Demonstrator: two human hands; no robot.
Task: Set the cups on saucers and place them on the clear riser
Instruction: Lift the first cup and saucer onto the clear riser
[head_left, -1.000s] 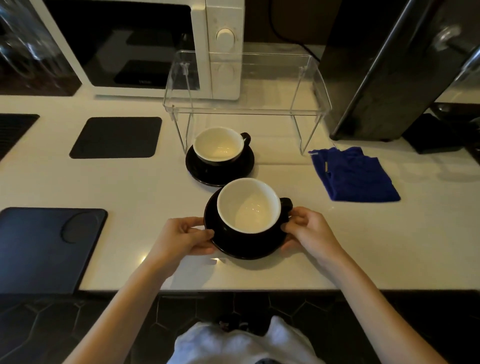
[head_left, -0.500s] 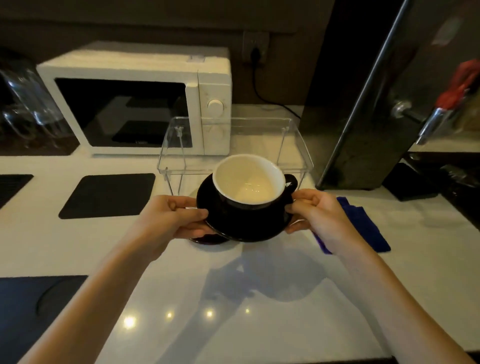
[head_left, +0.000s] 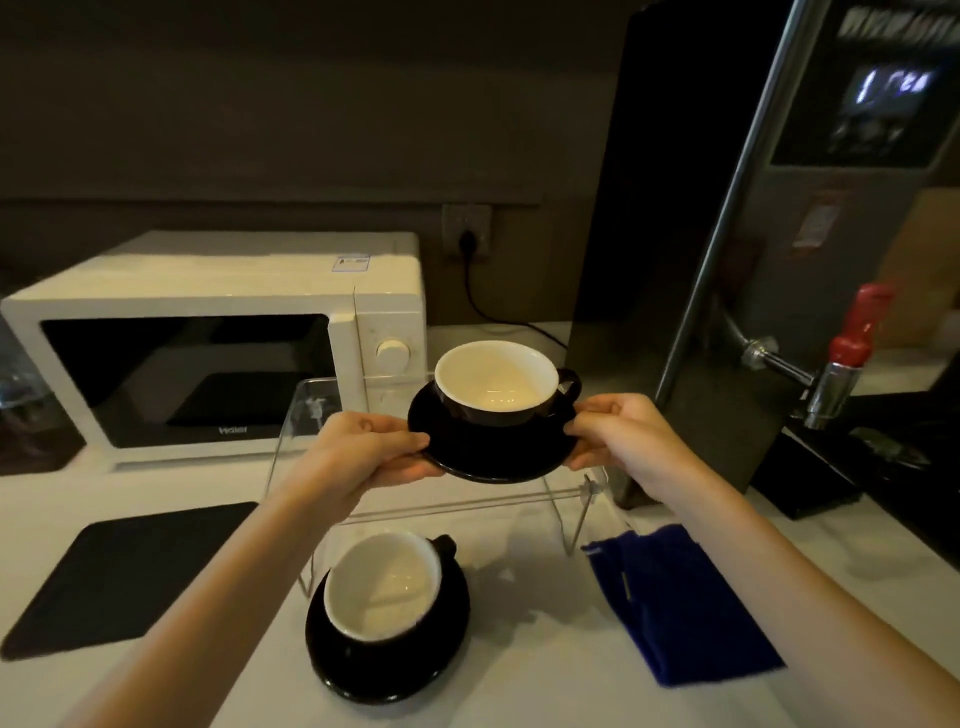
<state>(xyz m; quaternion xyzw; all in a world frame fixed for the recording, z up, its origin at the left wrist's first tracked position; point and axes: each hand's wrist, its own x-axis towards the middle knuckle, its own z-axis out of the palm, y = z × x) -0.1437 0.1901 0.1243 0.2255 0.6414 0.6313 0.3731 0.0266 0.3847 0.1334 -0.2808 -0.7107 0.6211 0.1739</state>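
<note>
A black cup with a white inside (head_left: 496, 382) sits on a black saucer (head_left: 488, 452), held over the top of the clear riser (head_left: 306, 415). My left hand (head_left: 358, 452) grips the saucer's left rim and my right hand (head_left: 628, 436) grips its right rim. I cannot tell whether the saucer touches the riser's top. A second cup (head_left: 382, 584) rests on its own saucer (head_left: 384, 670) on the white counter, in front of the riser's left leg.
A white microwave (head_left: 218, 338) stands behind the riser on the left. A tall dark water boiler (head_left: 753, 234) with a red-handled tap (head_left: 852, 338) stands at the right. A blue cloth (head_left: 680, 603) and a black mat (head_left: 130, 571) lie on the counter.
Both hands have lifted the cup and saucer from the counter's front edge up and away to above the riser. The other cup and saucer have stayed in place.
</note>
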